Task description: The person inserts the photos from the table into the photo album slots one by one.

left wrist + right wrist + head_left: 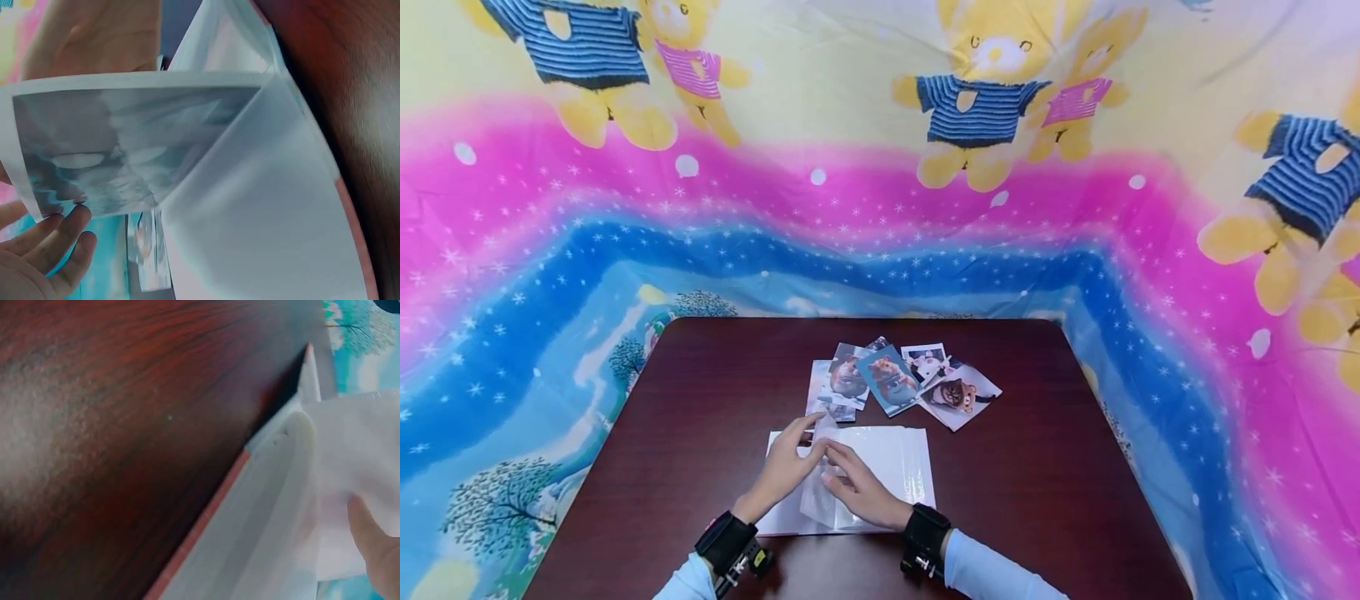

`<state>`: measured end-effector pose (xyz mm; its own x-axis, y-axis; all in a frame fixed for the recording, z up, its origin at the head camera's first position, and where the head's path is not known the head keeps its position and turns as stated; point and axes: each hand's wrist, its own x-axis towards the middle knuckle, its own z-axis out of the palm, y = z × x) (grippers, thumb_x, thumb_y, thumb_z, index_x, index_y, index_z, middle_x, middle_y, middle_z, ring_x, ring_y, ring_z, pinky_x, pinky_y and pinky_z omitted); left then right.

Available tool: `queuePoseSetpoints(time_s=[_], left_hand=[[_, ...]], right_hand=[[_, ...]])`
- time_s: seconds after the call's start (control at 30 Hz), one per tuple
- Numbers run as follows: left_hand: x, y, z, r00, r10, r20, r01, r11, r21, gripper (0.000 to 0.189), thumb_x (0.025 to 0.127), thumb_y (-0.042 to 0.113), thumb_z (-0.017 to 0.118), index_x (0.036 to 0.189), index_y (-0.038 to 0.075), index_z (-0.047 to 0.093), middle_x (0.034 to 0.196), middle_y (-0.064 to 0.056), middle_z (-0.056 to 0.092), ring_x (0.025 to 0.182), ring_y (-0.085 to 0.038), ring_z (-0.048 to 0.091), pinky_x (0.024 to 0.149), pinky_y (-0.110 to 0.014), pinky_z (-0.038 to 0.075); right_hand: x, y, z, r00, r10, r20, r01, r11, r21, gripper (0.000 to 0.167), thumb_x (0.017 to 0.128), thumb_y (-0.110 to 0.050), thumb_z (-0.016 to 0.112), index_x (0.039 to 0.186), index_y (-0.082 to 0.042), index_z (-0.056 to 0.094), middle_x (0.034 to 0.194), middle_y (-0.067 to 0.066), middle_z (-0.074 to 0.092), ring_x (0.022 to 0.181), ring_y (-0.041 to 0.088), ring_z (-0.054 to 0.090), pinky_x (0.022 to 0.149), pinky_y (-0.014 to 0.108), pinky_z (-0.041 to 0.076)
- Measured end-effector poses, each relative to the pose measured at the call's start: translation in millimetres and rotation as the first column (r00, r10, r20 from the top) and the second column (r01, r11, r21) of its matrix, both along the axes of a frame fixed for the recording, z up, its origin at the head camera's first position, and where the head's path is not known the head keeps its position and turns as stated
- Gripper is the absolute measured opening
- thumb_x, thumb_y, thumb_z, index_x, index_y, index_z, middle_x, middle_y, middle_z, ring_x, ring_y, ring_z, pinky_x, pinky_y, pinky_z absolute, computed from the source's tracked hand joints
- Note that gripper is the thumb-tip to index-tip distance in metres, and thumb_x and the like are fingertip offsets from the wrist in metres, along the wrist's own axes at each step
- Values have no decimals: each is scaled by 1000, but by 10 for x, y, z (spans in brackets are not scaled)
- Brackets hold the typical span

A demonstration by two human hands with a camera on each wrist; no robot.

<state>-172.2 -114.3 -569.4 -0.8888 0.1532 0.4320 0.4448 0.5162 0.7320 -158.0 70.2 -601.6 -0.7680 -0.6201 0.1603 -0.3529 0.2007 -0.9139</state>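
A photo album point(883, 471) with clear plastic sleeves lies spread on the table. Above its left half stands a white-bordered photo point(94, 147), and a translucent sleeve page point(250, 206) slants across its near end. My left hand point(786, 467) pinches the raised photo between thumb and forefinger; in the left wrist view its palm is partly hidden behind the print. From the other side my right hand point(868, 493) touches the photo's edge with loosely extended fingertips point(78, 215). In the right wrist view one right finger point(365, 528) rests against the whitish sheet.
Beyond the album lie several loose animal photos: a teal one point(889, 379), a hamster print point(847, 379) and a cat print point(958, 396), partly overlapping. The dark wooden table point(1037, 483) is surrounded by a bear-patterned cloth point(850, 208).
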Motion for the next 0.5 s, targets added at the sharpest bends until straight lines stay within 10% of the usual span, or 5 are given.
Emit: queuePoseSetpoints(time_s=[0.27, 0.5], left_hand=[[-13, -223, -82, 989, 135, 58, -130, 988, -88, 42, 78, -7, 74, 119, -4, 66, 109, -18, 66, 77, -25, 66, 60, -32, 55], [7, -374, -287, 968, 223, 113, -205, 967, -152, 41, 76, -7, 76, 116, -6, 67, 105, -23, 66, 82, -33, 65, 67, -41, 54]], right_hand=[[27, -107, -106, 967, 86, -241, -24, 969, 246, 46, 106, -30, 44, 142, -2, 51, 154, 19, 34, 138, 32, 38, 110, 42, 36], [62, -159, -166, 951, 177, -255, -80, 933, 351, 47, 107, -31, 41, 139, 1, 54, 154, 21, 34, 140, 32, 34, 113, 42, 31]])
